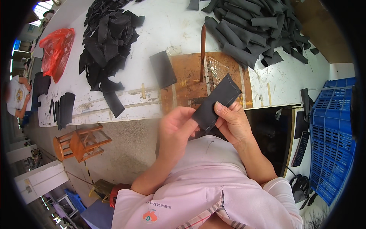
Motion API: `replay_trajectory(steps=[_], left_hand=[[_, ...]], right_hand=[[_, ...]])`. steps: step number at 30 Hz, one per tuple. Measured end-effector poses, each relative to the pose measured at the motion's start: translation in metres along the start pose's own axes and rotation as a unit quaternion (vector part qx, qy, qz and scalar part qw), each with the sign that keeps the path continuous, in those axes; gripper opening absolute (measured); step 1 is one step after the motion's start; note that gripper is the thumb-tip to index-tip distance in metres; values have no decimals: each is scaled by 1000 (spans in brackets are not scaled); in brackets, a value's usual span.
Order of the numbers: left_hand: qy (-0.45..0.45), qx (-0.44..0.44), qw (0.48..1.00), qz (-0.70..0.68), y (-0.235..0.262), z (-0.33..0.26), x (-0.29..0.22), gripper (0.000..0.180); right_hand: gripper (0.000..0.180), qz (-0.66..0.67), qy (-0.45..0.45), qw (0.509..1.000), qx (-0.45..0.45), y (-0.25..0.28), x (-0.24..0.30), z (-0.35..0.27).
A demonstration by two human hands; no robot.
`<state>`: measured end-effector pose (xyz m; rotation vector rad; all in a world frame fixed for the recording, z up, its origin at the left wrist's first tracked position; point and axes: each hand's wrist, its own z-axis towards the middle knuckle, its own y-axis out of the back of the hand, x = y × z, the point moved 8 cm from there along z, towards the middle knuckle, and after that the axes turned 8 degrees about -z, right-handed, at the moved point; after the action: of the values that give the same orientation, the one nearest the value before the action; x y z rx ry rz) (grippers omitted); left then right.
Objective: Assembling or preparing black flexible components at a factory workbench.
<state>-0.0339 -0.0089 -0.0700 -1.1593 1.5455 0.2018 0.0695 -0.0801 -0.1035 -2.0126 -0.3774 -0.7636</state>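
Between my two hands, just off the table's front edge, is a black fabric piece point(220, 98) with a stitched seam along one long side. My left hand point(178, 128) pinches its lower left end. On the seam side my right hand point(233, 120) grips it, thumb on top and fingers underneath. Beyond it an upright reddish-brown stick point(203, 49) rises from a worn brown board point(185, 70) on the table. A flat black piece point(163, 68) lies across the board's left edge.
On the white table point(160, 30), a heap of flat black pieces point(108, 42) lies left and a pile of black fabric tubes point(251, 26) right. A red plastic bag point(57, 51) sits far left. Blue crates point(331, 133) stand at right, wooden stools point(82, 143) below left. Another person point(18, 95) is at far left.
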Motion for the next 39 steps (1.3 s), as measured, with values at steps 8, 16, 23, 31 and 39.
replay_trajectory(steps=[8, 16, 23, 31, 39], left_hand=[[-129, -42, 979, 153, 5, 1, -23, 5], [-199, -12, 956, 216, -16, -10, -28, 5], [-200, -3, 969, 143, -19, -10, -33, 5], [-218, -122, 943, 218, 2, -11, -27, 11], [69, 65, 969, -226, -3, 10, -1, 20]], right_hand=[[24, -736, 189, 624, -184, 5, 46, -12], [38, -575, 441, 683, -92, -63, 73, -60], [27, -512, 316, 797, -60, -55, 59, -42], [15, -641, 402, 648, -90, -63, 45, -34], [6, -227, 65, 971, 50, -24, 7, 2]])
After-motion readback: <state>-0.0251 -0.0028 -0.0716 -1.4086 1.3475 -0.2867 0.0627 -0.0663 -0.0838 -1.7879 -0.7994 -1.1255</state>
